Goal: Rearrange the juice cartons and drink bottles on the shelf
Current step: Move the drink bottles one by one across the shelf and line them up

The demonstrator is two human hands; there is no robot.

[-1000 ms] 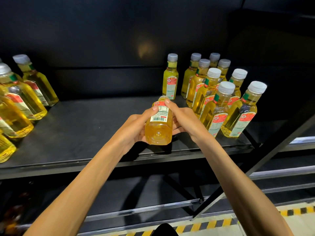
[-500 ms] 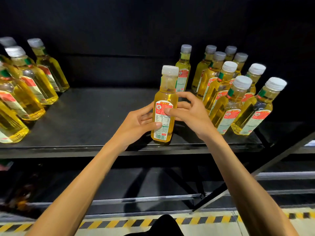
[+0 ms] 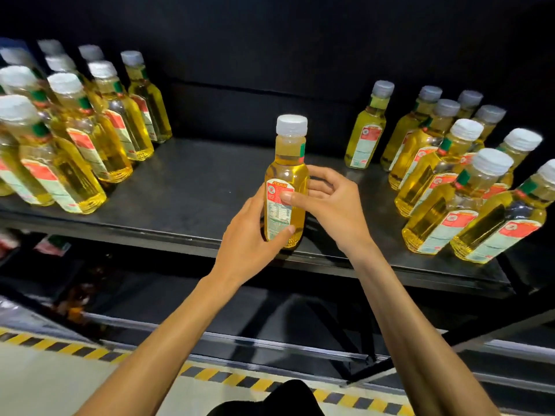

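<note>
One bottle (image 3: 286,175) of yellow liquid, white cap on, upright at front-centre of the shelf (image 3: 192,181); matching filled bottles in a 9 o'clock cluster (image 3: 81,163) and a 3 o'clock cluster (image 3: 432,181). Both hands clamped on it: left hand (image 3: 246,247) wraps the lower label from 7 o'clock, right hand (image 3: 333,205) grips mid-body from 3 o'clock.

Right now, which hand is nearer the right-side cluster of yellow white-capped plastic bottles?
Right. The right hand is just left of the cluster; the left hand is farther left, across the held yellow bottle.
</note>
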